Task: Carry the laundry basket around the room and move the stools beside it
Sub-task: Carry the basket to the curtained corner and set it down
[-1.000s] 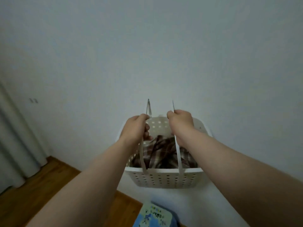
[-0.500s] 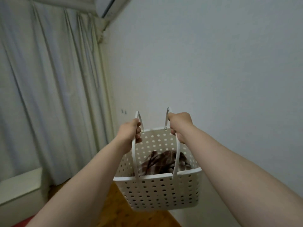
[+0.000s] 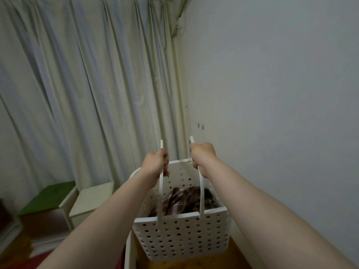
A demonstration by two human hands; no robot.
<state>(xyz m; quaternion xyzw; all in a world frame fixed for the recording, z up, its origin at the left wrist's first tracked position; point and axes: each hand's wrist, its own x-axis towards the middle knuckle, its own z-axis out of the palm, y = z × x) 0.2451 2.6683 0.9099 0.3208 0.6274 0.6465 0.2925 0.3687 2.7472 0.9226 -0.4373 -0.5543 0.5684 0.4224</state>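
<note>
Laundry basket holds plaid cloth, both hands gripping handles.

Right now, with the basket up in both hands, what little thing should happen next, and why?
Probably carry the basket a little further left, toward the two stools by the curtain, then lower it. The left hand and right hand each grip a handle, the basket hangs above the floor with plaid cloth inside, and the stools stand untouched.

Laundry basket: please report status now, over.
Left hand and right hand each shut on a handle. Laundry basket airborne, plaid cloth inside. Stools ahead left, by curtain.
</note>
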